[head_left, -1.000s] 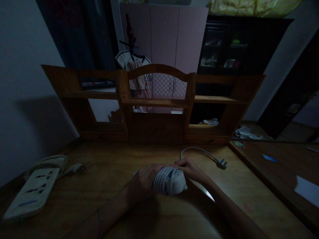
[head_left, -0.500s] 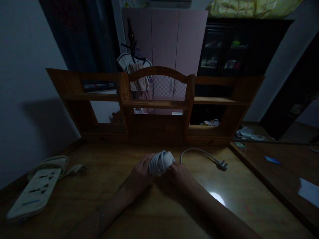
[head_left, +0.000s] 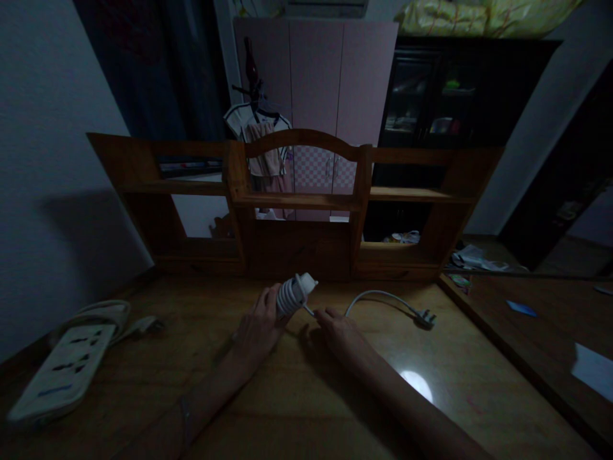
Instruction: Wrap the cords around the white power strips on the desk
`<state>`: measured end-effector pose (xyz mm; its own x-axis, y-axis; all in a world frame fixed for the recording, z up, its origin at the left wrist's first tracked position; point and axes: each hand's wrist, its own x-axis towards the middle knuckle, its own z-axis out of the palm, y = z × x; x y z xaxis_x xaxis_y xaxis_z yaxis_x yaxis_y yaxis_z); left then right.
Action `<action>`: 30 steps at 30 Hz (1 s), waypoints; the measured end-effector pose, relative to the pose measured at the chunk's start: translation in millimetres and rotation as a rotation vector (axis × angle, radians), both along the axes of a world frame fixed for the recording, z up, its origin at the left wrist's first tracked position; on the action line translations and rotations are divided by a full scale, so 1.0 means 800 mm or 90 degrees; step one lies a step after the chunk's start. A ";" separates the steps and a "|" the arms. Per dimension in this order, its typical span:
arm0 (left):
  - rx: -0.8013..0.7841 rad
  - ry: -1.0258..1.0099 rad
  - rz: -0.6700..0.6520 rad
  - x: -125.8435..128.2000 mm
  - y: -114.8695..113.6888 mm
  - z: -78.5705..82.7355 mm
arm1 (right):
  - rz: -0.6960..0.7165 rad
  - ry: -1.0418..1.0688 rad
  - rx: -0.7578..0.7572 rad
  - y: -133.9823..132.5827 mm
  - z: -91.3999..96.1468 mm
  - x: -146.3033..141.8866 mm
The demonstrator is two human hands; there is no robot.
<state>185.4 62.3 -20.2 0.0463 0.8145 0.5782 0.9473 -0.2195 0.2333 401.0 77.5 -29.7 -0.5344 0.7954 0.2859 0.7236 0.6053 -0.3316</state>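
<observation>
My left hand (head_left: 261,326) is closed around a slim white device (head_left: 307,283) with several turns of pale power cord (head_left: 289,298) wound about it. It is held tilted above the desk, its bare white end pointing up and right; the exact kind of device cannot be made out. Just to the right, my right hand (head_left: 338,327) pinches the same cord where it leaves the coils. From that hand the loose length arcs over the desktop and ends in a pinned plug (head_left: 425,318) lying on the wood.
A white power strip (head_left: 64,367) with its bundled cord and plug (head_left: 149,324) lies at the left of the wooden desk (head_left: 230,415). Wooden shelving (head_left: 299,249) stands along the back. To the right, a lower brown surface carries a blue card (head_left: 522,308) and white paper (head_left: 594,370).
My left hand has shifted left with the wound device, turning its end upward. A short stretch of cord now shows between the two hands, which are farther apart.
</observation>
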 end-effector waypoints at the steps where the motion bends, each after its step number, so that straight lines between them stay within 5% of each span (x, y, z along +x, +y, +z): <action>1: -0.006 -0.010 0.035 -0.004 0.003 0.003 | 0.005 -0.008 0.003 -0.001 0.000 0.001; 6: -0.021 -0.049 0.132 -0.031 0.024 0.006 | 0.049 -0.102 0.056 -0.012 0.010 0.005; 17: -0.080 0.036 0.088 -0.018 0.012 0.001 | 0.182 -0.204 0.156 -0.037 0.021 -0.002; 25: -0.116 0.155 0.005 0.001 0.002 -0.016 | 0.280 -0.186 0.266 -0.042 0.020 -0.001; 30: -0.120 0.211 -0.130 0.013 0.000 -0.018 | 0.236 -0.115 0.302 -0.036 0.028 0.010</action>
<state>196.1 61.9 -34.5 0.3756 0.8595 0.3466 0.9193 -0.3929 -0.0218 408.6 48.7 -7.6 -0.8230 0.3569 0.4419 0.4571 0.8780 0.1422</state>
